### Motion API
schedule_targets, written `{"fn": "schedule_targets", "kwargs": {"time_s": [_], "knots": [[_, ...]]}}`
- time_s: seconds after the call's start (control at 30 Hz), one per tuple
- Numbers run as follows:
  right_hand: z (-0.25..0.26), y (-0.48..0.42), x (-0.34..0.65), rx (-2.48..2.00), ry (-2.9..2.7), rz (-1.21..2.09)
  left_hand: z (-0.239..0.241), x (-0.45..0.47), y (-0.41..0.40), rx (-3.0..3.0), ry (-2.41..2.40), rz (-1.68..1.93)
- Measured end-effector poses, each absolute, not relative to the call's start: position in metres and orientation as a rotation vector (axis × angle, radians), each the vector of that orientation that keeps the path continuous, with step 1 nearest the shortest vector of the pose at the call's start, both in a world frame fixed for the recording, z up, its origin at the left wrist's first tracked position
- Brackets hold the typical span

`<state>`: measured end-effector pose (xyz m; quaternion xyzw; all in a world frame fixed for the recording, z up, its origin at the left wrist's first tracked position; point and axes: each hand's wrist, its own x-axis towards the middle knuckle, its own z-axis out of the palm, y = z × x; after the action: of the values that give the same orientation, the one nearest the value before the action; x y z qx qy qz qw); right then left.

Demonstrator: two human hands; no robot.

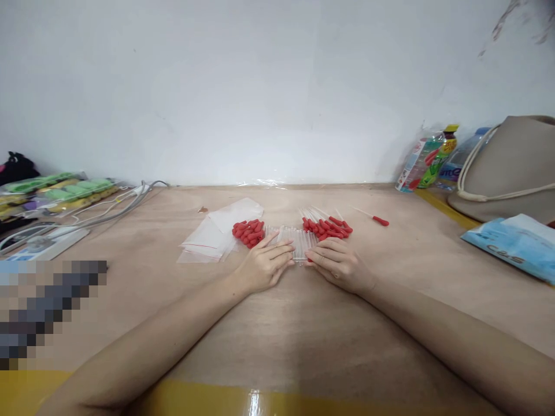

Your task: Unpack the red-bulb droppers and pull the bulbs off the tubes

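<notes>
Between my hands lies a row of thin clear tubes (305, 241), side by side. My left hand (267, 264) rests over the left part of the row, fingers pressed together around one end of a clear tube that lies crosswise near me. My right hand (340, 264) is closed at the other end, with a bit of red rubber bulb showing at its fingertips. A pile of red rubber bulbs (248, 233) sits just beyond my left hand. Beyond my right hand are several droppers (328, 227) with red bulbs and clear stems. The fingertips are partly hidden.
Clear plastic bags (212, 234) lie left of the bulbs. A lone dropper (380, 221) lies to the right. Cables and a power strip (56, 245) are at left. Drink bottles (422, 159), a grey bag (511, 162) and a blue tissue pack (511, 248) stand at right.
</notes>
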<state>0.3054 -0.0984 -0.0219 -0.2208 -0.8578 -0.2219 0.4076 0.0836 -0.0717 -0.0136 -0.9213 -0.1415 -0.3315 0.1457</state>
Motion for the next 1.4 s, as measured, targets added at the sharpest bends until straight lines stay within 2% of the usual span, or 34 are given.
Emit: {"fn": "schedule_targets", "kwargs": {"time_s": [0.1,0.23,0.47,0.6,0.7,1.0,1.2,1.4], "knots": [[-0.019,-0.095,0.318,-0.591,-2.09,-0.561,-0.012,0.078,-0.068,-2.634,-0.496,-1.056],[-0.016,-0.08,0.344,-0.92,-1.798,-0.495,-0.012,0.074,-0.06,-2.554,-0.763,-1.199],[-0.017,-0.048,0.393,-1.442,-1.502,-0.29,-0.012,0.094,-0.054,-2.559,-0.906,-1.082],[-0.022,-0.04,0.406,-1.679,-1.435,-0.03,-0.01,0.106,-0.056,-2.626,-0.857,-1.018],[-0.023,-0.039,0.405,-1.763,-1.42,0.109,-0.009,0.116,-0.057,-2.659,-0.862,-1.018],[-0.028,-0.039,0.402,-1.819,-1.468,0.25,-0.017,0.131,-0.063,-2.764,-0.843,-1.101],[-0.025,-0.037,0.405,-1.897,-1.495,0.129,-0.02,0.133,-0.065,-2.792,-0.834,-1.131],[-0.031,-0.03,0.438,-2.069,-1.383,-0.455,-0.016,0.121,-0.075,-2.67,-0.775,-1.172]]}}
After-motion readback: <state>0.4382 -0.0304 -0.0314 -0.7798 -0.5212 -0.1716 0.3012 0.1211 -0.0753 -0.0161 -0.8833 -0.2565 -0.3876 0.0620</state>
